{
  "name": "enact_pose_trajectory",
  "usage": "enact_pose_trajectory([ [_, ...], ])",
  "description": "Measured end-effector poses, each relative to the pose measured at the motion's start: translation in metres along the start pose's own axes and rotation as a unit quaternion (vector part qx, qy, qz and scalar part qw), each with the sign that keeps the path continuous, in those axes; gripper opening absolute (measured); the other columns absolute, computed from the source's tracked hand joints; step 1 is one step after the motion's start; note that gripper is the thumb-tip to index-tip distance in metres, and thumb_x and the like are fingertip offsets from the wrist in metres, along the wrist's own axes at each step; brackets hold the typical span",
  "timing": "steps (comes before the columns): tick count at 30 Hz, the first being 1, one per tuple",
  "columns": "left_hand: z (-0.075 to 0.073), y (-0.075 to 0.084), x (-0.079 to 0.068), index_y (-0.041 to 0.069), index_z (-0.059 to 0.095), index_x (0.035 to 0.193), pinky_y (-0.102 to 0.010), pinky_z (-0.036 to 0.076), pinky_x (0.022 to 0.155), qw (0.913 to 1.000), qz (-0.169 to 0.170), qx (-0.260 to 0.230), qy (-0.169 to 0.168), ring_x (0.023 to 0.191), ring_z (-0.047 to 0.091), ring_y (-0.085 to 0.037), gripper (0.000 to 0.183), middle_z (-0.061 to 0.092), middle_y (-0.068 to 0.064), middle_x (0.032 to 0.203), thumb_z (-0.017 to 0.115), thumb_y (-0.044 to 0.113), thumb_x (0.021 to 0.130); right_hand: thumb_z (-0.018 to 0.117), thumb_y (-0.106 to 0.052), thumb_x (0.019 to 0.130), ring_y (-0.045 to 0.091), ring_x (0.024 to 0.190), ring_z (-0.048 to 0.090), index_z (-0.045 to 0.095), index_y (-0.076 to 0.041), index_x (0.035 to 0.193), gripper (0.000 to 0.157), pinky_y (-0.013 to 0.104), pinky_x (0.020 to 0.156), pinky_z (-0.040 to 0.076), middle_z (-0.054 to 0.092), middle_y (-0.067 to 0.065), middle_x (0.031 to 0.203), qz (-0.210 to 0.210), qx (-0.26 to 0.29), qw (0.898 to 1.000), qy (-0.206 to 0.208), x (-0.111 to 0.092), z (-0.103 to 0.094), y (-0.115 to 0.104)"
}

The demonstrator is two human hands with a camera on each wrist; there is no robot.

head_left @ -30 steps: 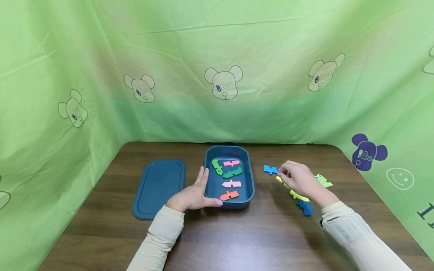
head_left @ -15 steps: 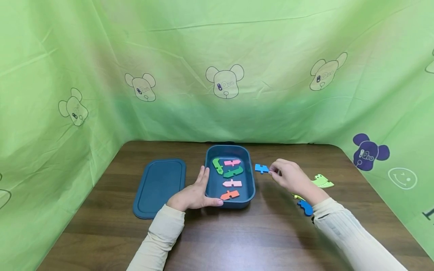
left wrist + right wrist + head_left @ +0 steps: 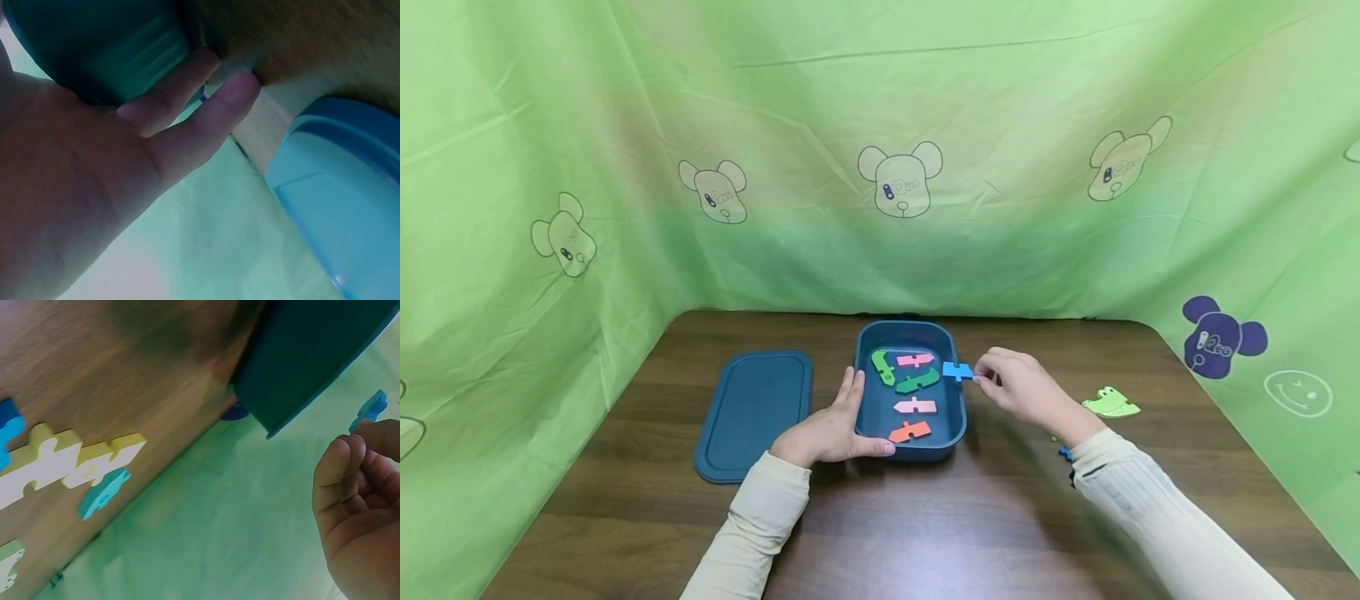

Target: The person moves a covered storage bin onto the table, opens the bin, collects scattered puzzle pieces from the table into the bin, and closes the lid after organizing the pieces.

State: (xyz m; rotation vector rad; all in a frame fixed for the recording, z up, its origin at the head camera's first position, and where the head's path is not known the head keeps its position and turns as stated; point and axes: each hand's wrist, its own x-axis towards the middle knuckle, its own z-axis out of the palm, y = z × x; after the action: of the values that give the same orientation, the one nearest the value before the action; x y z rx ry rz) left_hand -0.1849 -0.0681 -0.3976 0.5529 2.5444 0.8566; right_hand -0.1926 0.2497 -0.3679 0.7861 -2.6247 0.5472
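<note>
My right hand [image 3: 1018, 387] pinches a blue puzzle piece [image 3: 957, 372] by one end, over the right rim of a dark blue box [image 3: 917, 455]. In the right wrist view the same blue piece [image 3: 370, 409] sticks out past thumb and fingertips. Against the box's left side lies my left hand [image 3: 827, 433], fingers straight along the wall and thumb at the near rim. Inside the box are a light green piece [image 3: 882, 367], a pink one [image 3: 915, 360], a darker green one [image 3: 917, 381], a pale pink one [image 3: 915, 406] and an orange one [image 3: 910, 431].
Left of the box lies its dark blue lid [image 3: 756, 417]. On the right is a yellow-green crocodile-head piece [image 3: 1111, 402]. Yellow pieces [image 3: 103, 462] and another blue piece [image 3: 103, 494] lie on the wooden table [image 3: 880, 533]. A green curtain [image 3: 812, 250] surrounds it.
My right hand has moved left with the blue puzzle piece, from the table beside the box to over its right rim. The left hand has stayed in place.
</note>
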Motion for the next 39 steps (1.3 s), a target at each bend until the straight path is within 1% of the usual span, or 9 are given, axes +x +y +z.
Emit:
enact_pose_trajectory([
  [8,-0.001,0.001,-0.001,0.017,-0.006,0.163,-0.044,0.049,0.095,1.0,-0.003,-0.001,-0.001,0.131,0.05,-0.039,0.122,-0.015,-0.003,0.168,0.074,0.063,0.083,0.074,0.003,0.085,0.013,0.07,0.056,0.066,-0.009,0.08,0.016,0.032,0.063,0.048,0.055,-0.006,0.077,-0.012,0.009,1.0,-0.003,0.013,0.007,-0.009],
  [15,-0.002,0.0,-0.002,0.018,-0.006,0.163,-0.045,0.048,0.097,1.0,-0.004,0.002,-0.001,0.133,0.048,-0.04,0.122,-0.016,-0.002,0.168,0.072,0.066,0.083,0.073,-0.004,0.089,0.013,0.07,0.053,0.064,-0.012,0.081,0.014,0.032,0.063,0.047,0.055,-0.005,0.079,0.002,0.006,1.0,-0.028,0.026,0.011,-0.023],
  [22,-0.003,0.001,-0.003,0.017,-0.008,0.163,-0.045,0.047,0.099,1.0,-0.001,0.003,-0.008,0.134,0.047,-0.04,0.122,-0.017,-0.002,0.168,0.07,0.067,0.084,0.072,-0.005,0.089,0.015,0.071,0.052,0.065,-0.012,0.082,0.012,0.034,0.065,0.047,0.055,-0.004,0.079,0.01,-0.002,0.999,-0.052,0.038,0.018,-0.037],
  [27,-0.002,0.002,-0.002,0.019,-0.009,0.163,-0.044,0.049,0.094,0.9999,-0.006,0.007,-0.012,0.129,0.052,-0.039,0.122,-0.018,0.0,0.167,0.069,0.069,0.084,0.072,-0.005,0.09,0.015,0.07,0.051,0.065,-0.013,0.082,0.013,0.035,0.065,0.047,0.055,-0.004,0.078,0.01,0.002,0.998,-0.063,0.044,0.023,-0.044],
  [31,-0.003,0.004,-0.002,0.017,-0.01,0.163,-0.042,0.05,0.092,0.9999,-0.008,0.006,-0.012,0.126,0.055,-0.038,0.123,-0.018,-0.002,0.168,0.07,0.068,0.084,0.072,-0.007,0.091,0.015,0.07,0.051,0.066,-0.012,0.083,0.011,0.034,0.066,0.047,0.056,-0.003,0.08,0.013,0.002,0.997,-0.07,0.049,0.026,-0.049],
  [35,-0.004,0.005,-0.002,0.017,-0.01,0.163,-0.041,0.052,0.09,0.9998,-0.011,0.006,-0.014,0.123,0.057,-0.038,0.124,-0.018,-0.002,0.168,0.07,0.068,0.083,0.071,-0.008,0.092,0.016,0.071,0.051,0.066,-0.012,0.084,0.01,0.033,0.065,0.047,0.055,-0.003,0.08,0.021,0.0,0.996,-0.085,0.054,0.029,-0.054],
  [39,-0.004,0.005,-0.002,0.017,-0.011,0.162,-0.037,0.054,0.082,0.9998,-0.009,0.01,-0.015,0.116,0.062,-0.036,0.124,-0.018,-0.002,0.168,0.07,0.069,0.083,0.071,-0.008,0.092,0.014,0.068,0.05,0.065,-0.012,0.082,0.012,0.031,0.062,0.046,0.054,-0.004,0.077,0.023,0.0,0.995,-0.093,0.059,0.033,-0.058],
])
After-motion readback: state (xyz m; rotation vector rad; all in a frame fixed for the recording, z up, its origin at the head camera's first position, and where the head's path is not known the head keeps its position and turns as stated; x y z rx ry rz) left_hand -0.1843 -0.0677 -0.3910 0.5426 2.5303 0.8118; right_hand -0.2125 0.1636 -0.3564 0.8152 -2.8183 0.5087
